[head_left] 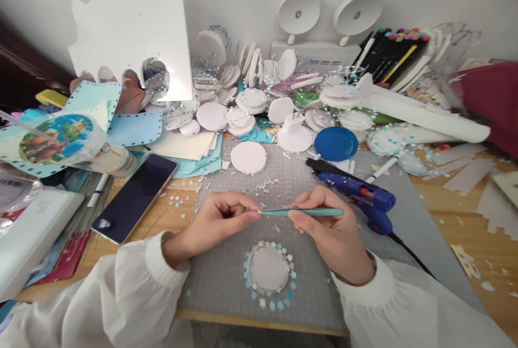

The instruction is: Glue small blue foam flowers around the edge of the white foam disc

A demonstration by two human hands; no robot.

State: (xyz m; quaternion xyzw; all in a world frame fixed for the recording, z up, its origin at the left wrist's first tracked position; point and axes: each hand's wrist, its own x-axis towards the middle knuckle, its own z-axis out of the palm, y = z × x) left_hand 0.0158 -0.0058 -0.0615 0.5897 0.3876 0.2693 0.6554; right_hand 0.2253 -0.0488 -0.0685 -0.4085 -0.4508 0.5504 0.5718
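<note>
Pale teal tweezers [319, 212] lie level in my right hand [329, 229], pinched between thumb and fingers with their tips pointing left. My left hand [226, 217] is closed in a pinch right at those tips; a tiny pale bit shows there, too small to name. Below both hands, a round white disc [269, 267] rests on the grey cutting mat [218, 294], ringed by small blue and cream stars [277, 305]. Farther back on the mat sits a plain white disc [248, 157].
A blue glue gun [360, 194] lies right of my right hand, its cord trailing toward me. Left are a phone [135, 197] and a lidded drink cup [60, 137]. Behind, white discs and star strings pile up near a blue round lid [335, 143] and a two-headed lamp [315, 54].
</note>
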